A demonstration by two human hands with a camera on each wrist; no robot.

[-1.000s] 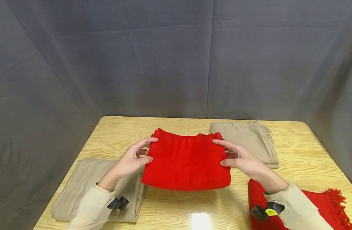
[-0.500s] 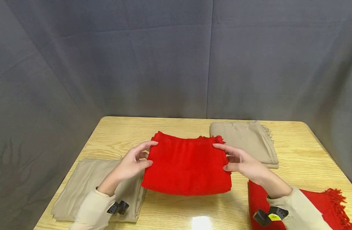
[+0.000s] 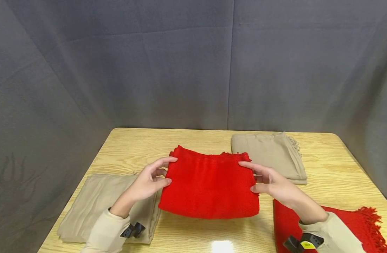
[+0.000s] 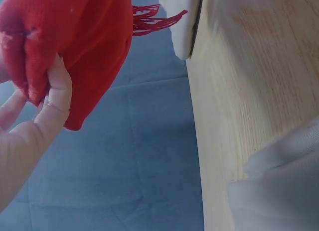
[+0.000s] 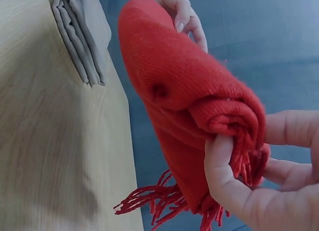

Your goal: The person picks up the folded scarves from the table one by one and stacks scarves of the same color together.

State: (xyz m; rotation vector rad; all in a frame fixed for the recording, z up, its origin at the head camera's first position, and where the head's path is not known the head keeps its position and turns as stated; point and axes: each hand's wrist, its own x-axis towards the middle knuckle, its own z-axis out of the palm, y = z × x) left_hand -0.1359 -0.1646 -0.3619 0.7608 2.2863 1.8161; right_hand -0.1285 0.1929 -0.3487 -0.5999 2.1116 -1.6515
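Item: folded red scarf (image 3: 209,184), held above the middle of the table (image 3: 332,168), long axis running left to right, slung between both hands with neither nearer; the left hand (image 3: 147,182) pinched its left edge and the right hand (image 3: 272,182) pinched its right edge, thumb over the fringed fold in the right wrist view. Surrounding stock: a beige scarf (image 3: 101,207) at the near left, a second beige scarf (image 3: 269,154) at the far right, another red scarf (image 3: 354,225) at the near right. Against one second earlier, the held scarf sat slightly lower and further right, both grips unchanged.
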